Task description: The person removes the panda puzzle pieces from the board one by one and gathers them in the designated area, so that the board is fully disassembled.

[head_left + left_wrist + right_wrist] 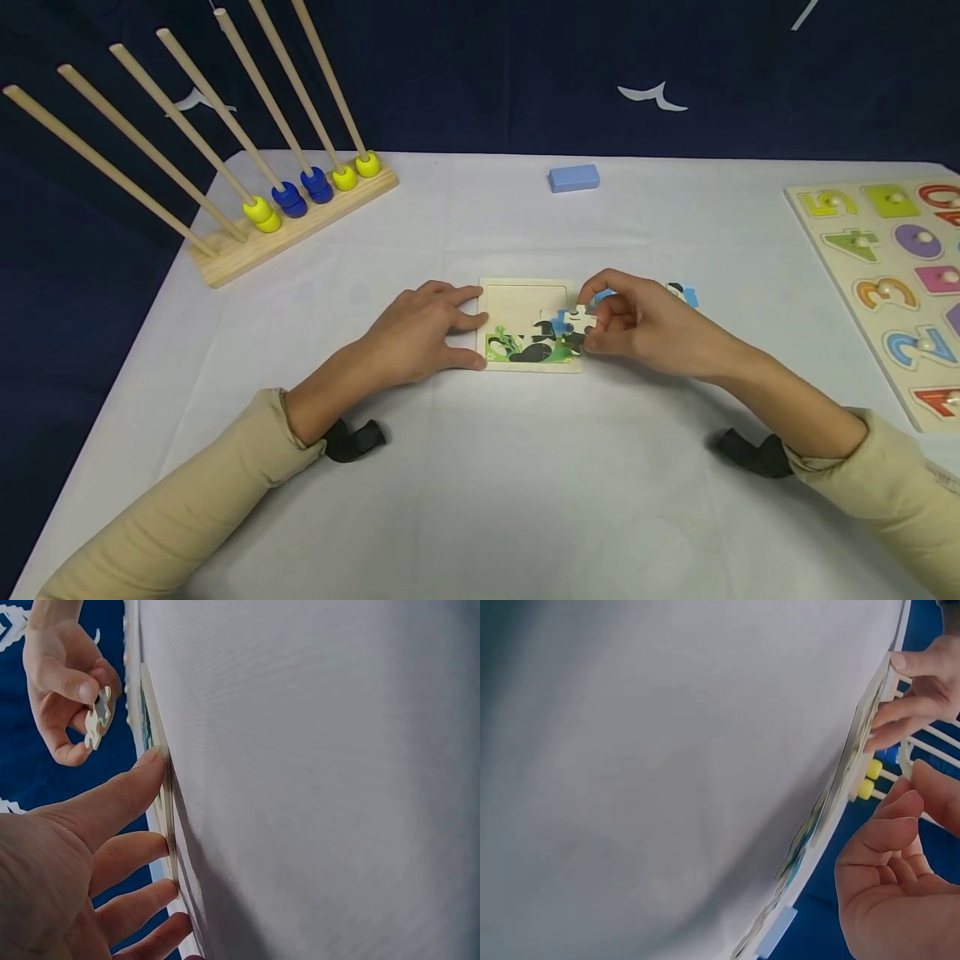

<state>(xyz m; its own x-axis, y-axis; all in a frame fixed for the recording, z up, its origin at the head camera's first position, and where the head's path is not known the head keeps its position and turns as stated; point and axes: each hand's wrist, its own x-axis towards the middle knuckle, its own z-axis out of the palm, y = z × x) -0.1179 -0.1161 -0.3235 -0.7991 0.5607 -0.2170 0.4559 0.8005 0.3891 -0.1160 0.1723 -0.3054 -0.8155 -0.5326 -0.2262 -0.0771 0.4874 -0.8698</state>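
Nearest the camera, a tan left sleeve fills the lower left of the frame and a right sleeve the lower right; the small print on the latter is too small to read. At the center, the right hand pinches a puzzle piece between thumb and fingers, over the right side of a shallow puzzle tray. The left hand has its fingers spread, their tips against the tray's left edge. The piece looks thin, light and stiff, probably smooth but not very slippery; its narrow knobs seem the weakest part, so opposite edges or the broad middle would be the best hold. The tray, likely light too, could slide unless braced at its rim. On the number board at far right, 5, 4, 3, 2, 1 read downward; no brand is legible.
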